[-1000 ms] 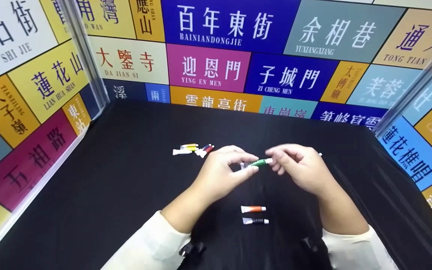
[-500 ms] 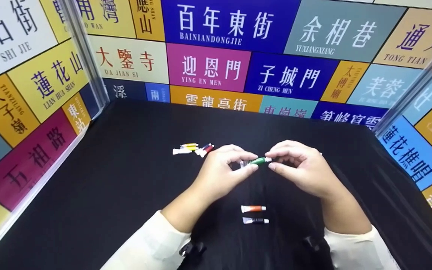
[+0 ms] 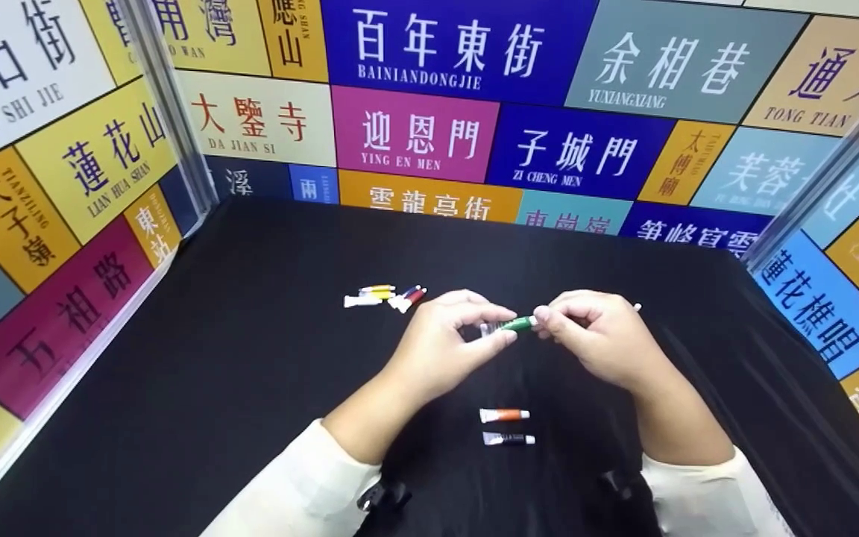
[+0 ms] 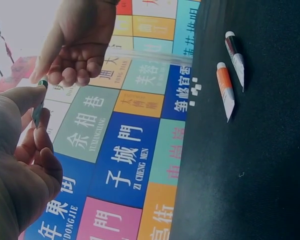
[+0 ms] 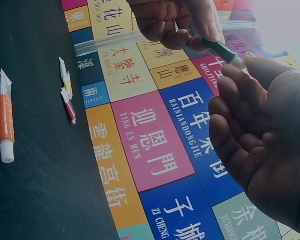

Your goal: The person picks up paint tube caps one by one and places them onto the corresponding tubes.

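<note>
Head view: left hand (image 3: 441, 339) pinches green tube (image 3: 517, 323) body; right hand (image 3: 599, 335), at 3 o'clock, pinches its cap end with curled fingers.

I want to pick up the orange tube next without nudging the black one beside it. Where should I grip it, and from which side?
Pinch the orange tube across its orange mid-body, from above. It lies flat on the cloth, white cap to the right and flat crimp to the left. The black tube lies parallel just nearer you, so a straight-down pinch is probably safest.
</note>
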Demonstrator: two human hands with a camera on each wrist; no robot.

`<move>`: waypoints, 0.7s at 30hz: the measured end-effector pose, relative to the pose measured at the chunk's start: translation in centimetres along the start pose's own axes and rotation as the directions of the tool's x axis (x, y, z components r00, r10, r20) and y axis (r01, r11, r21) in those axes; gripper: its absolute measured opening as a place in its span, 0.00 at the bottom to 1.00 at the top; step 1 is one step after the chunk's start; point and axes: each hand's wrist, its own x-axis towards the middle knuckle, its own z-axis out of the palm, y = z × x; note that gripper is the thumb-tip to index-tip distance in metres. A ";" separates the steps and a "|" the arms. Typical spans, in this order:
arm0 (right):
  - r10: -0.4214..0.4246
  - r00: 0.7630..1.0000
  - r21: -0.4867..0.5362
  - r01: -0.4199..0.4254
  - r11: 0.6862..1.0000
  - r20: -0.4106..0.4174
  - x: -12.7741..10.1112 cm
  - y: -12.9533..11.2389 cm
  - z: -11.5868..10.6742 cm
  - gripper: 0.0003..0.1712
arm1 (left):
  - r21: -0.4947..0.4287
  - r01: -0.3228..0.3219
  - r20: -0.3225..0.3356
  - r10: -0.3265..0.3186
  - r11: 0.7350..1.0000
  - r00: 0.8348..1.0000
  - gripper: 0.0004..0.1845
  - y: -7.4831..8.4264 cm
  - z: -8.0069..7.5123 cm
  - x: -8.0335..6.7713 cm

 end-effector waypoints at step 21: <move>-0.135 0.990 0.064 0.137 0.988 -0.035 -0.2 -0.1 0.2 0.13 | 0.017 0.009 -0.020 -0.008 1.000 1.000 0.12 -0.1 0.0 0.0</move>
